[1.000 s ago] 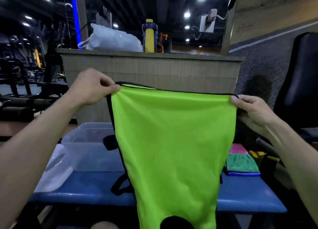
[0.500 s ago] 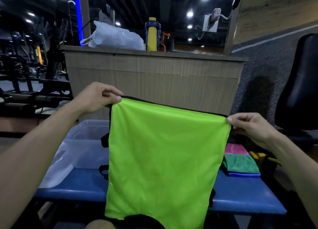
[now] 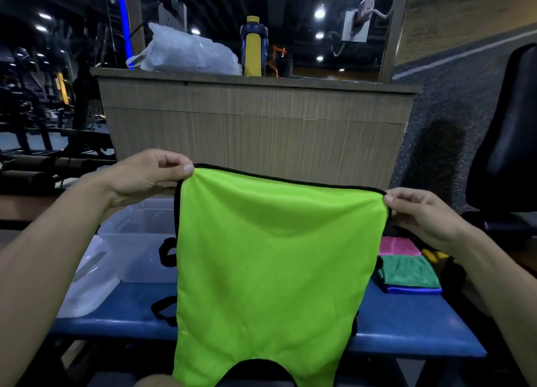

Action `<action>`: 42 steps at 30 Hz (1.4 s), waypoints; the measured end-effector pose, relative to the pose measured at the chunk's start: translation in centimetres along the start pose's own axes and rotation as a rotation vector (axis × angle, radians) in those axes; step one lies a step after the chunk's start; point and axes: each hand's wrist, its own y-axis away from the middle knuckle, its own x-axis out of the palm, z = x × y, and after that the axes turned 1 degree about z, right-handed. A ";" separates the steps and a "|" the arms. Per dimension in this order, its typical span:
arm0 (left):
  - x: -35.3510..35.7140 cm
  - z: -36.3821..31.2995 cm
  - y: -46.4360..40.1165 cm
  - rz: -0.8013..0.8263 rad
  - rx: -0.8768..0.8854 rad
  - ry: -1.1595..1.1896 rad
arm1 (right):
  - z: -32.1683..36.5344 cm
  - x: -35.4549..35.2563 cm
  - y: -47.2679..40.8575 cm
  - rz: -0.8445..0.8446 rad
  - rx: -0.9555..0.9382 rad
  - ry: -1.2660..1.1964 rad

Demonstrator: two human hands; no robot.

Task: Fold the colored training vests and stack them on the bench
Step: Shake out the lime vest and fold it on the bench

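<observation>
One blue bench, wooden counter behind, dim gym

Bench: blue padded top, running left to right below both hands.

On it, left end: clear plastic tub, below and just right of the left hand's pinch. A clear lid leans against the tub's left side, its lower edge on the bench.

On it, right end: stack of folded vests, directly below the right hand's pinch. Green vest on top, a blue edge showing beneath it. A folded pink vest lies just behind the stack, touching it.

Bare blue padding between tub and stack is largely hidden by the hanging lime vest, held at its two top corners.
</observation>
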 end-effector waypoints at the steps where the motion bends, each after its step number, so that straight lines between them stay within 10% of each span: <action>1: -0.2 0.1 0.3 0.061 -0.009 0.038 | 0.0 -0.2 0.2 0.044 -0.007 -0.082; 14: 0.4 2.2 -2.3 -0.183 -0.089 0.259 | 1.2 2.4 -1.3 -0.112 0.058 -0.375; 18: 4.7 2.7 -3.5 -0.281 -0.283 0.127 | -1.1 5.4 -3.2 -0.269 0.233 -0.166; 25: 16.7 0.2 -3.7 -0.103 -0.212 0.179 | 0.5 16.1 -1.0 -0.110 -0.065 0.184; 42: 18.0 -1.6 -2.1 -0.105 -0.278 0.549 | 3.0 16.2 1.2 -0.186 -0.303 1.012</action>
